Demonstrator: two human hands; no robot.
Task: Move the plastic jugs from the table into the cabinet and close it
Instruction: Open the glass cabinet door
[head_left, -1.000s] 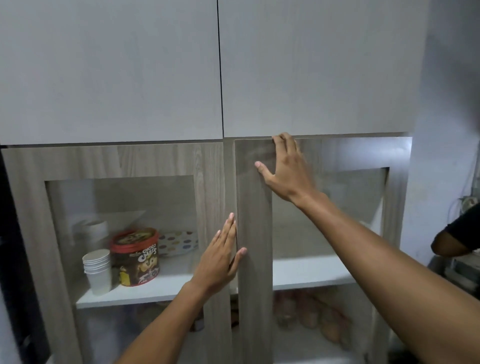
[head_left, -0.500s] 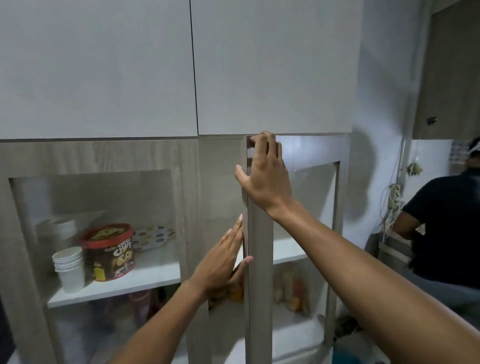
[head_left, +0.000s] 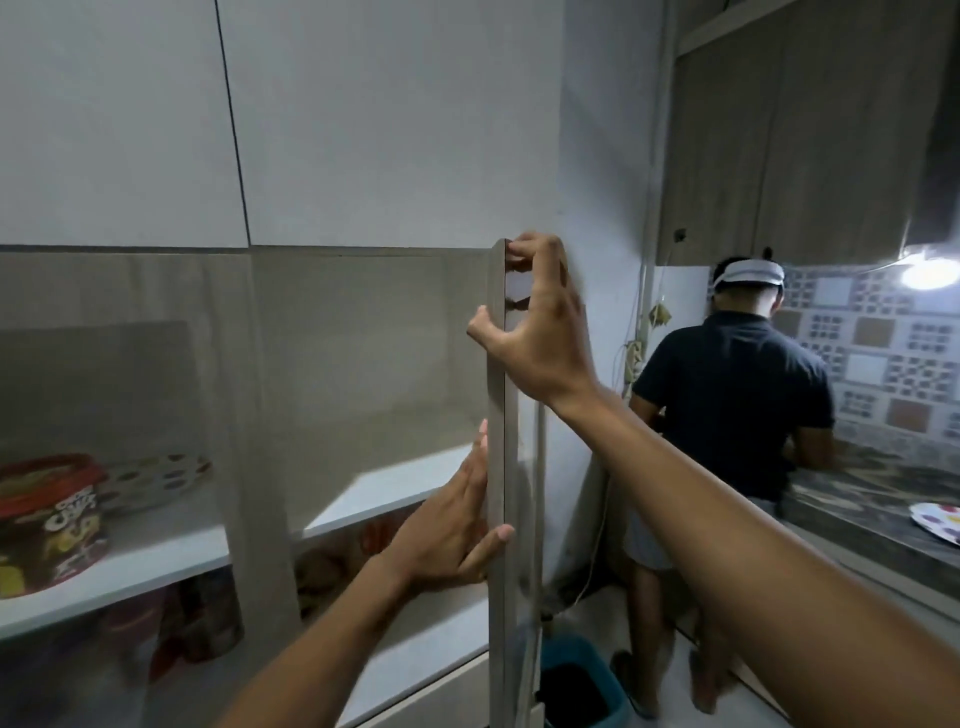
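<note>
The cabinet's right glass door (head_left: 497, 597) stands swung out toward me, seen edge-on. My right hand (head_left: 540, 332) grips the top of its free edge, fingers hooked behind the frame and thumb in front. My left hand (head_left: 452, 530) lies flat against the door's inner side lower down, with the thumb wrapped round the edge. Behind the door the right compartment's white shelf (head_left: 395, 493) is bare. No plastic jug or table is in view.
The left compartment holds a red-lidded chocolate tub (head_left: 49, 519) and a dotted plate (head_left: 156, 478). Blurred items sit on the lower shelf (head_left: 332, 566). A person (head_left: 727, 415) stands at a counter (head_left: 872, 514) on the right. A teal bin (head_left: 582, 680) sits on the floor by the door.
The right door has swung from nearly closed to wide open. My right hand pulled its top edge outward, my left hand followed the door, and my view turned to the right.
</note>
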